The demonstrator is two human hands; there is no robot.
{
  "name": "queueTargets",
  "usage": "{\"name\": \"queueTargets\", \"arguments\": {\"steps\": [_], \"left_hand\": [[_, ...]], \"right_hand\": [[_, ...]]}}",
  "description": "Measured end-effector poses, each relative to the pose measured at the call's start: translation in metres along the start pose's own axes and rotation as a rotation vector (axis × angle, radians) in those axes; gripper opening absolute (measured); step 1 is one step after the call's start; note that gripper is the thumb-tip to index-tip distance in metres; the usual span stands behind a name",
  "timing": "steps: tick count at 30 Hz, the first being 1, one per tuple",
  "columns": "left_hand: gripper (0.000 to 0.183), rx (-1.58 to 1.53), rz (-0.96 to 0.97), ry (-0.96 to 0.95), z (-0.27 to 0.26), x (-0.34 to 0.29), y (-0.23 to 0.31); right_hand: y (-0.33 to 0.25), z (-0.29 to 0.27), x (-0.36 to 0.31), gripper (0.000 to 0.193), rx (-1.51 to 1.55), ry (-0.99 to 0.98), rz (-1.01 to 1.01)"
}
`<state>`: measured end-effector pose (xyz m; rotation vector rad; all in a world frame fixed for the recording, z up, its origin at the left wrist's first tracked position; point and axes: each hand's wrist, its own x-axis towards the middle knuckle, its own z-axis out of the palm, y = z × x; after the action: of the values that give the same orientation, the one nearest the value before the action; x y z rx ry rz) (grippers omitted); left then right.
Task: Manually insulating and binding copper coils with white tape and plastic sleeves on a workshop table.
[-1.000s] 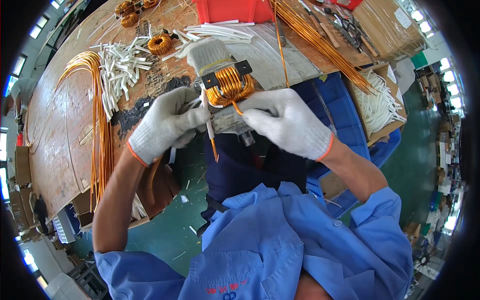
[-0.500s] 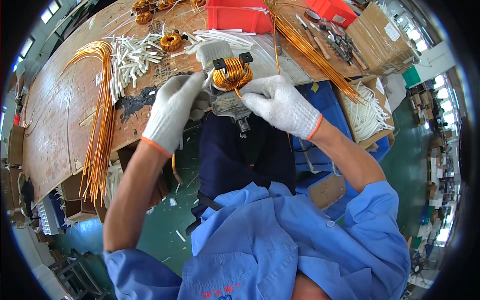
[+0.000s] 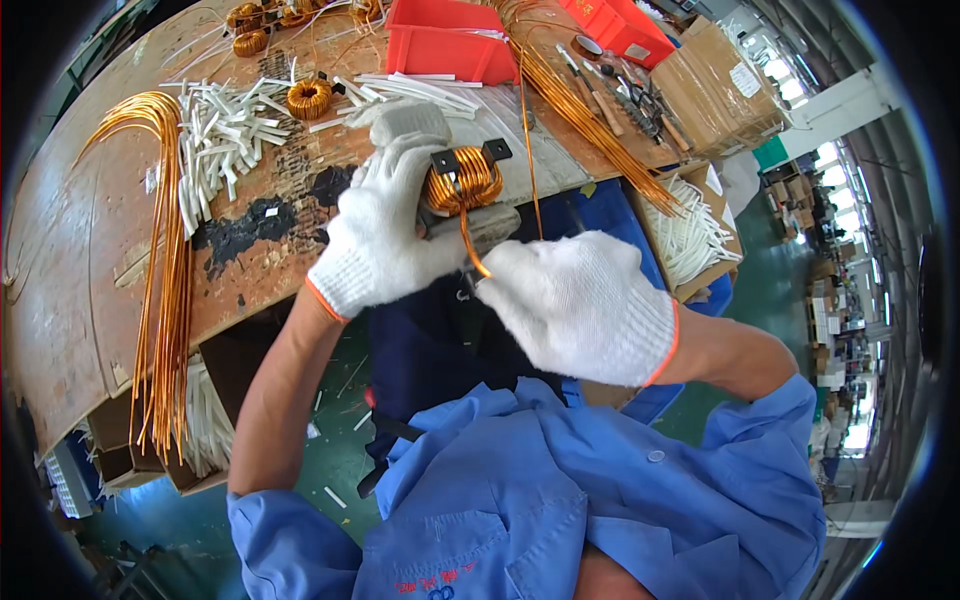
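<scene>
A toroidal copper coil point(image 3: 464, 182) with two black square tabs sits at the table's front edge, on a greyish fixture that is partly covered. White knit gloves with orange cuffs are on both hands. My left hand point(image 3: 375, 235) grips the coil's left side, its thumb stretched below the coil and some fingertips hidden behind it. A thick copper wire point(image 3: 472, 242) runs down from the coil into my right hand point(image 3: 585, 305), which is closed around its lower end. Another copper wire point(image 3: 530, 150) hangs down behind the right hand.
White sleeve pieces point(image 3: 235, 120) lie heaped beside a smaller coil point(image 3: 309, 98). Copper wire bundles point(image 3: 165, 250) droop over the left edge of the table point(image 3: 75, 270). Red bins point(image 3: 450, 50), hand tools point(image 3: 600, 100) and a box of white tubes point(image 3: 690, 235) are beyond and to the right.
My right hand has pulled toward me and down, with the wire stretched longer between it and the coil. My left hand has closed in on the coil's left side. The whole view has shifted slightly.
</scene>
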<state>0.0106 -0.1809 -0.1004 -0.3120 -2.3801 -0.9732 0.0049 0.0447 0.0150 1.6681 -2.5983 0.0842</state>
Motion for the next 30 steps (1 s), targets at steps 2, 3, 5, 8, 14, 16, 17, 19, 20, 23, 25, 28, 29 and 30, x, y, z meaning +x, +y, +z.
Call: {"name": "queueTargets", "arguments": {"steps": [2, 3, 5, 8, 14, 16, 17, 19, 20, 23, 25, 28, 29, 30], "left_hand": [[0.081, -0.085, 0.055, 0.122, 0.015, 0.001, -0.013], [0.080, -0.096, 0.018, 0.131, 0.017, 0.000, -0.016], [0.077, -0.223, -0.103, 0.181, 0.029, -0.009, -0.018], [0.075, -0.453, -0.240, 0.123, 0.034, -0.014, -0.020], [0.067, -0.395, -0.225, 0.060, 0.020, -0.008, -0.021], [0.059, -0.523, -0.332, 0.051, 0.017, -0.005, -0.021], [0.047, -0.510, -0.248, 0.073, 0.014, -0.004, -0.021], [0.045, -0.525, -0.258, 0.045, 0.011, 0.004, -0.014], [0.044, -0.539, -0.288, 0.011, 0.006, 0.006, -0.013], [0.046, -0.572, -0.372, -0.058, 0.003, 0.018, -0.008], [0.051, -0.537, -0.418, -0.048, -0.001, 0.015, -0.007], [0.055, -0.505, -0.461, -0.052, 0.002, 0.018, -0.005], [0.057, -0.501, -0.477, -0.055, 0.004, 0.020, -0.004], [0.056, -0.504, -0.492, -0.046, 0.004, 0.020, -0.003]], "right_hand": [[0.008, -0.009, 0.026, 0.015, -0.019, 0.037, -0.174], [0.009, -0.016, 0.047, 0.014, -0.053, 0.078, -0.246], [0.024, -0.013, 0.096, 0.010, 0.040, 0.133, -0.377], [0.085, 0.010, 0.162, 0.014, 0.375, 0.047, -0.382], [0.136, 0.057, 0.150, 0.033, 0.842, -0.185, -0.007], [0.139, 0.057, 0.150, 0.034, 0.824, -0.080, -0.024], [0.142, 0.057, 0.147, 0.033, 0.828, -0.033, -0.002], [0.159, 0.074, 0.137, 0.032, 0.883, 0.049, 0.133], [0.177, 0.092, 0.129, 0.032, 0.798, 0.087, 0.149], [0.242, 0.143, 0.091, 0.033, 0.292, 0.175, 0.156], [0.249, 0.129, 0.085, 0.037, 0.040, -0.115, 0.374], [0.285, 0.139, 0.062, 0.041, -0.013, 0.038, 0.610], [0.304, 0.150, 0.065, 0.042, -0.012, 0.102, 0.676], [0.304, 0.153, 0.075, 0.044, -0.033, 0.167, 0.692]]}}
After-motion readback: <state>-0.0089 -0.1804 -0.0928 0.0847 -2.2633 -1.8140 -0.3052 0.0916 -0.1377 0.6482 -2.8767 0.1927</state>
